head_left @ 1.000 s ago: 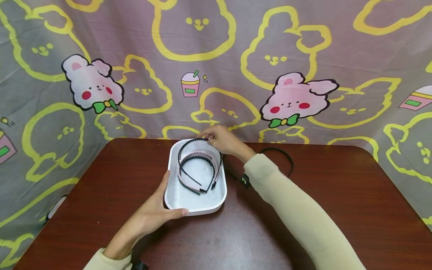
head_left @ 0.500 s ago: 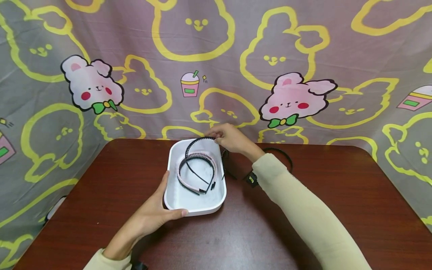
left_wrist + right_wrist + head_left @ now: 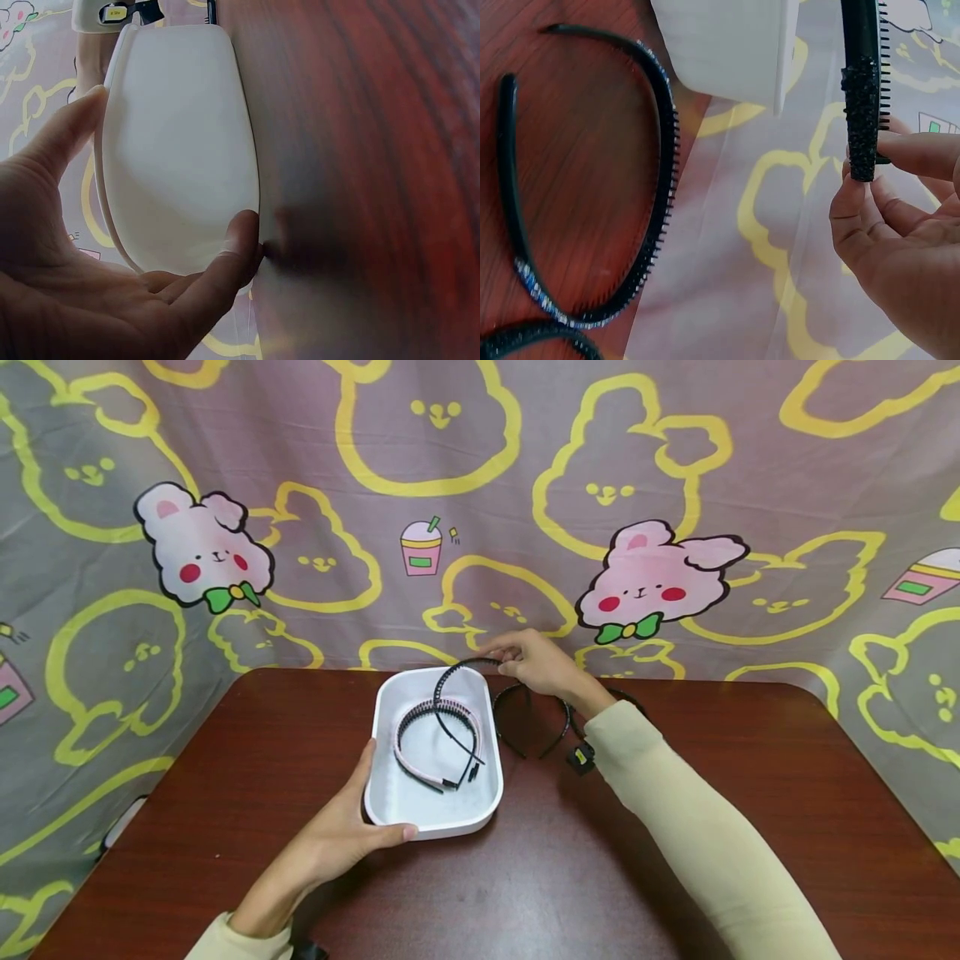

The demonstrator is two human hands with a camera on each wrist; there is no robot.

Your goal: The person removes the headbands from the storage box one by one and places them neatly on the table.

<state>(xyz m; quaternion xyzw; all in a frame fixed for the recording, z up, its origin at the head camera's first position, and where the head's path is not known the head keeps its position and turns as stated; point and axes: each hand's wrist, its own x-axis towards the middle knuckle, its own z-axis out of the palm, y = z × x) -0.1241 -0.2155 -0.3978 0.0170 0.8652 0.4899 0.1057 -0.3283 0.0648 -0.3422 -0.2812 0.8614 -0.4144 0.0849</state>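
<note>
We see the right hand (image 3: 546,668) pinching a black, toothed, sparkle-studded headband (image 3: 861,101) between its fingers, shifted rightward until it arches over the rim of the white, round-cornered tray (image 3: 423,808); we judge it unsettled. The left hand (image 3: 339,833), fingers spread, still grips the tray's near left corner.

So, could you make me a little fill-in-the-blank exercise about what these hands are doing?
1. The left hand grips a tray whose colour is ____.
2. The right hand pinches a headband that has a row of comb-like ____.
3. Inside the tray, a black headband lies together with a ____ one.
4. From the person's side, the other headbands on the table lie to the tray's ____.

Missing words: white; teeth; pink; right.
</note>
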